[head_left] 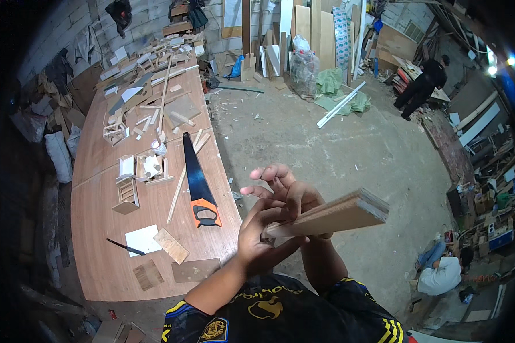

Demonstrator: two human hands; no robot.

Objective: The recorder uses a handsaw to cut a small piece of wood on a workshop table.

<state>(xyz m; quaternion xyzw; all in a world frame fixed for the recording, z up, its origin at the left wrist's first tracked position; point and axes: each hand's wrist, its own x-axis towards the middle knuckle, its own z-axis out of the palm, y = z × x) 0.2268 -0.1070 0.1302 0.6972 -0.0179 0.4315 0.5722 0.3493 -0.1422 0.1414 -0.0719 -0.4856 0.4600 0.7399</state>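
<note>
Held up in front of my chest is a light wooden board (pixel 343 216), its thick edge and layered far end pointing right. Around its left end my left hand (pixel 258 230) is closed, fingers above and thumb below. Behind the board is my right hand (pixel 297 193), its fingers apart and loosely curled toward the left. The right thumb comes down at the board's upper edge; whether it presses on it I cannot tell. Part of the right palm and wrist is hidden by the board. Left of my hands, a handsaw (pixel 196 174) with an orange and black handle lies on the table.
The long wooden table (pixel 91 246) carries a white sheet (pixel 143 240), a black pen-like tool (pixel 126 247), small wood pieces (pixel 171 246), small wooden assemblies (pixel 127 195) and offcuts. One person (pixel 429 83) stands at the far right; another (pixel 440 275) is low at the right. White strips (pixel 341 104) lie on the floor.
</note>
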